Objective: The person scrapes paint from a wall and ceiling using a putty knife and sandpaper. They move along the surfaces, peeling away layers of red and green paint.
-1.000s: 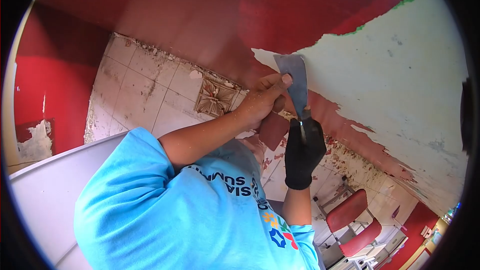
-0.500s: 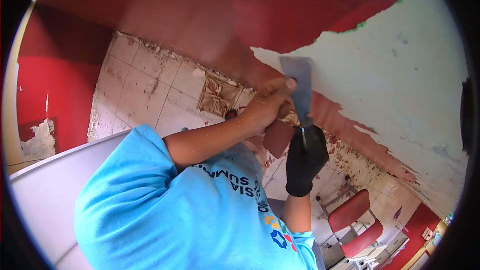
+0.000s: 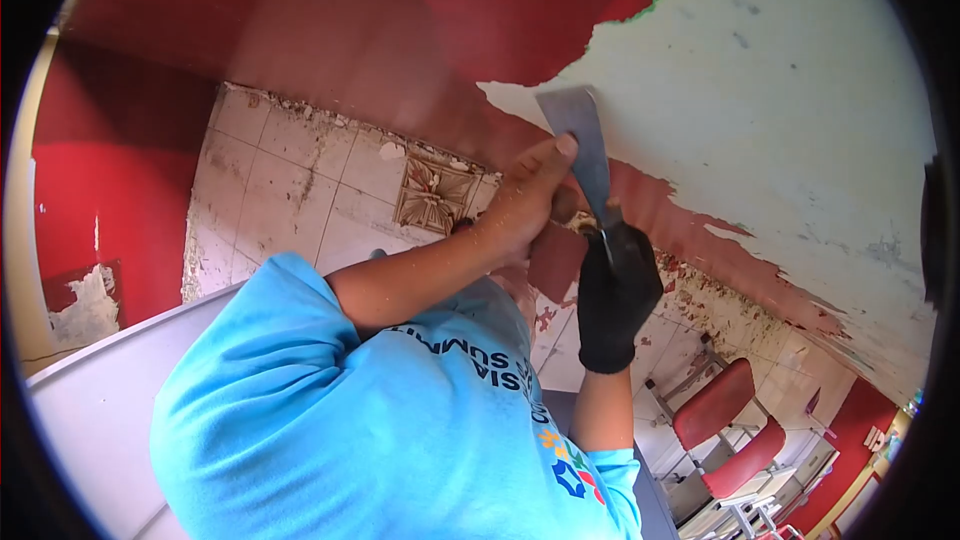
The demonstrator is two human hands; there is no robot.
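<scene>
A putty knife (image 3: 584, 145) with a wide metal blade lies over the wall, its tip near the edge between red paint (image 3: 520, 30) and bare pale wall (image 3: 740, 100). My right hand (image 3: 618, 300), in a black glove, is wrapped round its handle. My bare left hand (image 3: 525, 195) is closed at the blade, thumb pressed on the flat of the metal; its fingers are partly hidden. Just below that hand shows a dark red flat piece (image 3: 553, 262).
Paint flakes litter the tiled floor (image 3: 285, 180) along the wall, near a patterned tile (image 3: 435, 195). A red metal-framed chair (image 3: 715, 405) stands at lower right. A white panel (image 3: 120, 380) lies at lower left. Another red wall (image 3: 110, 210) rises on the left.
The view has shifted so the wall's paint edge sits further left. Both hands keep hold of the putty knife, whose blade has moved slightly left and up in view.
</scene>
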